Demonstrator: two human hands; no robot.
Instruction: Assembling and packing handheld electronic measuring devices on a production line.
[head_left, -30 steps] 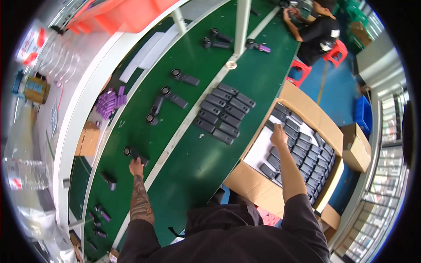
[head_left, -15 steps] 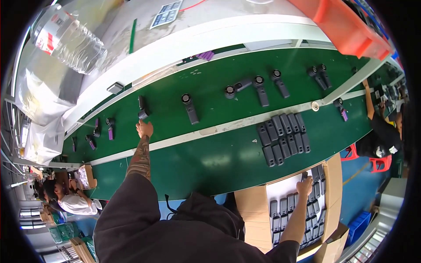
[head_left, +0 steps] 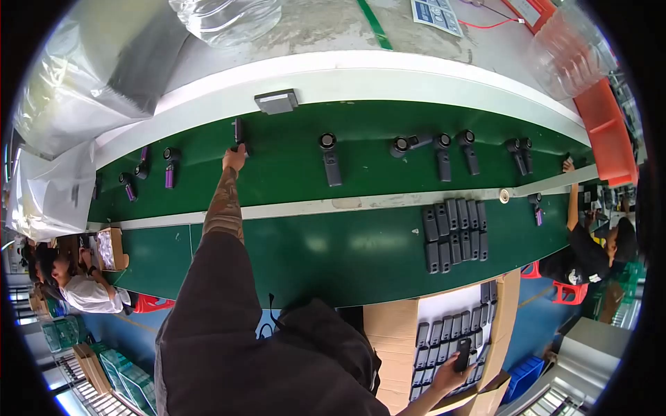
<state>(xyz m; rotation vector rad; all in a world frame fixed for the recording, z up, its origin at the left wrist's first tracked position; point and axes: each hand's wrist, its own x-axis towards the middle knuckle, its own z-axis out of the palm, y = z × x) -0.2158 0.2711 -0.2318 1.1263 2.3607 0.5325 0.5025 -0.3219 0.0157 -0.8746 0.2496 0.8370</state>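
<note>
- Dark grey, oblong, hard-looking piece [head_left: 463, 355]: above the rows in the open brown cardboard box [head_left: 388, 336], in the right hand [head_left: 449, 378], whose fingers are wrapped around it.
- The open box: rows of similar dark oblong pieces [head_left: 436, 333] fill much of its visible interior; smooth white lining [head_left: 437, 308] shows bare at its far-left part.
- Just beyond the box, on the green work table [head_left: 361, 274]: two neat rows of matching pieces [head_left: 455, 247], twelve in all.
- Judged from this layout, sorting looks partway: the block is laid out, many pieces lie in the box, one is in hand; whether pieces go in or out, I cannot tell.
- Far left beyond the box: the left hand [head_left: 234, 159] reaches a dark slim handheld device [head_left: 238, 130]; whether its fingers grip or only touch, I cannot tell.
- Farther beyond the box: black round-headed devices with dark handles [head_left: 331, 163].
- Well left of the box: small brown carton [head_left: 119, 243] with pale contents [head_left: 105, 249].
- Right of the box: blue plastic crate [head_left: 524, 378], its contents unclear.
</note>
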